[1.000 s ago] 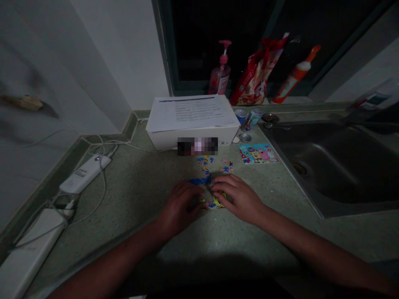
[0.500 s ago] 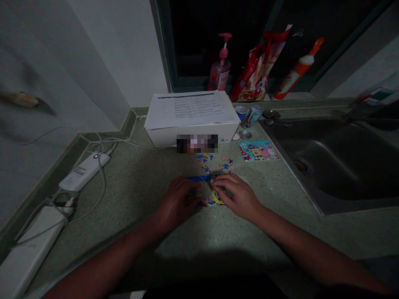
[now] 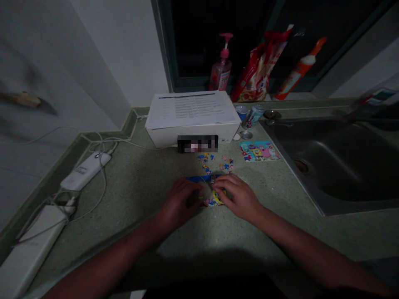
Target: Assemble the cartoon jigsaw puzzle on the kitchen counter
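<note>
Several loose puzzle pieces (image 3: 226,167), white box (image 3: 165,135) behind, picture card (image 3: 260,152) beside sink (image 3: 339,158)

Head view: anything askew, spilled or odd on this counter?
No spill shows. Oddest: a pixelated patch before the white box, hiding detail. The white cable loops untidily at left; puzzle pieces lie scattered mid-counter.

Between the left hand (image 3: 180,199) and right hand (image 3: 240,195), a flat jigsaw (image 3: 215,202) shows blue, yellow and pink; beyond them, small knobbed pieces (image 3: 226,167) are blue, pink and yellow.
</note>
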A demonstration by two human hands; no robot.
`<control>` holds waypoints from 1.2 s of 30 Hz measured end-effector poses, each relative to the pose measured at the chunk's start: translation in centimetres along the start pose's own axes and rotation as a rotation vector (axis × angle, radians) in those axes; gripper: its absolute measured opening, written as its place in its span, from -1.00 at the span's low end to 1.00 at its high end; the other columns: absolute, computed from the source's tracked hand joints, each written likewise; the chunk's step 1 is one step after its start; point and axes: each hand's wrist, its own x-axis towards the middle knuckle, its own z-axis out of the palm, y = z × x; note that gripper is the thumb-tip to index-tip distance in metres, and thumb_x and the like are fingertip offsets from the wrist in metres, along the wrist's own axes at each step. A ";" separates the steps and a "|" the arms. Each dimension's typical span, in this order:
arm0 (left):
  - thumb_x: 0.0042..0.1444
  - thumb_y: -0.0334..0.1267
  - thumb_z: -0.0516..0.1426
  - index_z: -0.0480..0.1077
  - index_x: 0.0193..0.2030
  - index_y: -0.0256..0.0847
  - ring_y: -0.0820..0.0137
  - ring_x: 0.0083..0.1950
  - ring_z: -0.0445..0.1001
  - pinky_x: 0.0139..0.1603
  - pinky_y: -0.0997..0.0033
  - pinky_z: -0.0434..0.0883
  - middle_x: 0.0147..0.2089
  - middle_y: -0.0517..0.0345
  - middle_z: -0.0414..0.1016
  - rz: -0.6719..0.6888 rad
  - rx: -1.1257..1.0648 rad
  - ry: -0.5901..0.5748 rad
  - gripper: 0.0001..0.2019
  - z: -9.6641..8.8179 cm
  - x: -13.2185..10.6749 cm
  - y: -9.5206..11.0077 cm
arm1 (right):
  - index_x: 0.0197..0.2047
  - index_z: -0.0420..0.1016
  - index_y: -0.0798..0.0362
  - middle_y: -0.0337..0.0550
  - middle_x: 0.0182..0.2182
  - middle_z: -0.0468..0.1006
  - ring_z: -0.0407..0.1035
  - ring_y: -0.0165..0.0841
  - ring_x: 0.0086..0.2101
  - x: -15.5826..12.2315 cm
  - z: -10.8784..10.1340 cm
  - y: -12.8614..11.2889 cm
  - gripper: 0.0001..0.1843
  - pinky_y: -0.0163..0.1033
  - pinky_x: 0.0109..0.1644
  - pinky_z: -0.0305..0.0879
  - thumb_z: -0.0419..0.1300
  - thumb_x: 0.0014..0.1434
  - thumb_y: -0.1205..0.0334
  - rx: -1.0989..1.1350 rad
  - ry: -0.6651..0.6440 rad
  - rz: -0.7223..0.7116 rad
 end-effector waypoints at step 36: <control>0.39 -0.24 0.26 0.55 -0.02 -0.01 0.17 -0.09 0.65 -0.07 0.05 0.61 -0.13 0.10 0.68 -0.046 -0.023 0.114 -0.92 -1.4 0.5 -0.1 | -0.20 0.59 -0.04 -0.29 -0.46 0.59 0.43 -0.38 -0.47 -0.2 2.9 -1.1 -0.88 -0.29 -0.40 0.35 0.36 0.32 0.11 0.556 0.005 0.470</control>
